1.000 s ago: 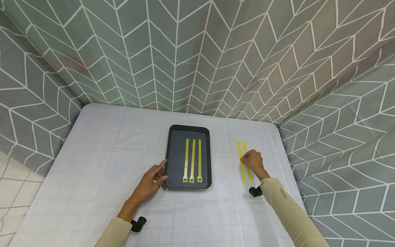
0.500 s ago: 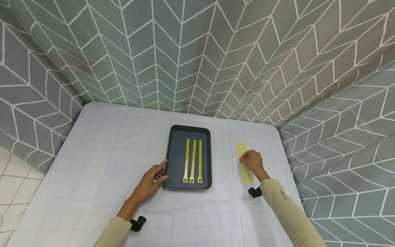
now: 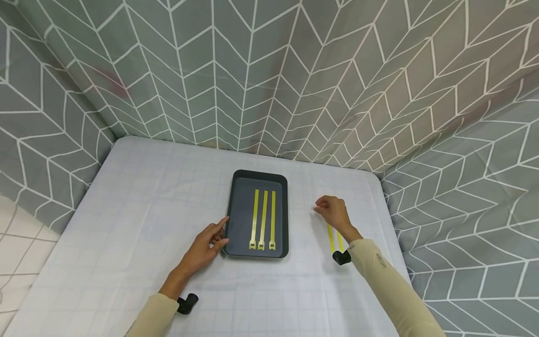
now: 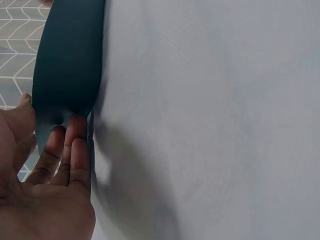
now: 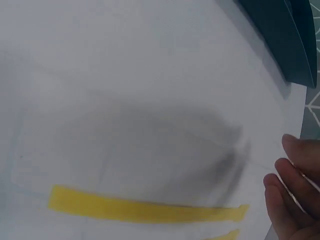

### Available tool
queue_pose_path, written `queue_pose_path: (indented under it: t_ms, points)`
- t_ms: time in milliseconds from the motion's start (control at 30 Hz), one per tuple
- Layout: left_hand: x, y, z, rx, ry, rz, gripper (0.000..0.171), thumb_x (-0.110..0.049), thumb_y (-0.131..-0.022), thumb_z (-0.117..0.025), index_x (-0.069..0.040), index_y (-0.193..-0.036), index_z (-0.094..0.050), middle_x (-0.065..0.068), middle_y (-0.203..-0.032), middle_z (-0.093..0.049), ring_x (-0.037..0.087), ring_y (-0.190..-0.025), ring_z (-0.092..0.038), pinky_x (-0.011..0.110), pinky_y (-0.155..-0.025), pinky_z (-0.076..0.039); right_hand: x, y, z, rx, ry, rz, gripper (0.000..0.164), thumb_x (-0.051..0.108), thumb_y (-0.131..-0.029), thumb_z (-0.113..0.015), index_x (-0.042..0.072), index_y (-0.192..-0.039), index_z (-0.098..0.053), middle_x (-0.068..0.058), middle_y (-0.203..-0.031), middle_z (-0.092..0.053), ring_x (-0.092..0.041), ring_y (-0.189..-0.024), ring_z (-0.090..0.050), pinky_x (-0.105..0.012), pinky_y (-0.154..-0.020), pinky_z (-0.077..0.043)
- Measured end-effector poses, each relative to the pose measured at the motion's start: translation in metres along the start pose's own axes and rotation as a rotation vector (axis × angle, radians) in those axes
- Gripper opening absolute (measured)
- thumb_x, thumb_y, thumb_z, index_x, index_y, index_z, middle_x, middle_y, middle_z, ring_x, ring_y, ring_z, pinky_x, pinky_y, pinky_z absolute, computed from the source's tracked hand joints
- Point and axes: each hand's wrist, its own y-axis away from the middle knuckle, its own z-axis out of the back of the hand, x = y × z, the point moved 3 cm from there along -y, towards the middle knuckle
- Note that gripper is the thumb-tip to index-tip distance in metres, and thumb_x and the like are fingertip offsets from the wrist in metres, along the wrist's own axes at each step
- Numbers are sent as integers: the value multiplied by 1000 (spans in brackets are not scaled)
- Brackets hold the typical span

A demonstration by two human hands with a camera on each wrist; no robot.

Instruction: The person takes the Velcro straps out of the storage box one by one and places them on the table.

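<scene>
A dark grey tray (image 3: 240, 206) lies on the cloth in the head view, with three yellow cable ties (image 3: 263, 220) side by side in it, slotted heads toward me. My left hand (image 3: 205, 250) holds the tray's left edge; the left wrist view has its fingers (image 4: 77, 160) against the outer wall and the thumb at the rim. Right of the tray, my right hand (image 3: 335, 214) is above two more yellow cable ties (image 3: 331, 238) and partly hides them. The right wrist view shows one cable tie (image 5: 150, 210) flat on the cloth, apart from the loosely bent, unfilled fingers (image 5: 295, 190).
A white cloth (image 3: 168, 187) covers the table. Grey curtains (image 3: 261, 84) with a white zigzag pattern hang behind it and at both sides. Each wrist carries a small black camera (image 3: 187, 304). Pale floor tiles (image 3: 21, 248) show at the lower left.
My right hand has moved left and slightly away from me, off the spot where its fingertips were at the left of the two loose cable ties. My left hand stays at the tray.
</scene>
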Motion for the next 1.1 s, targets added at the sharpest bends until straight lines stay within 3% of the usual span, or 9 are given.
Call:
queue_pose_path:
  t_ms: [267,567,833,1100]
  points:
    - [0,-2,-1,4,-4,16,65,-5,-94,-69,-6,-153,-41,6,-102,-57,9,-83,-55,26,-77,-53,19,-12,-6,33,-8,71,21,6,-86,-78,-4,-104,-72,-20,-103,-74,-34,-97,-71,-45,-85,-58]
    - [-3,-2,0,7,-3,11,66,-3,-94,-69,-4,-153,-41,7,-101,-56,8,-81,-56,26,-76,-53,45,-24,-19,147,-42,268,26,-2,-86,-75,-4,-111,-70,-19,-112,-72,-36,-107,-68,-43,-94,-56]
    - [-3,-1,0,6,-5,30,66,-4,-94,-69,-6,-153,-41,7,-102,-57,9,-82,-56,26,-77,-53,64,-31,-26,234,-17,358,30,-1,-88,-74,-3,-117,-70,-16,-117,-71,-32,-113,-66,-40,-98,-54]
    - [-2,0,0,6,-4,30,66,-5,-94,-69,-7,-153,-41,5,-101,-56,8,-82,-55,26,-77,-53,87,-36,-39,255,76,459,28,4,-88,-76,-1,-116,-71,-14,-114,-71,-31,-106,-68,-42,-94,-55]
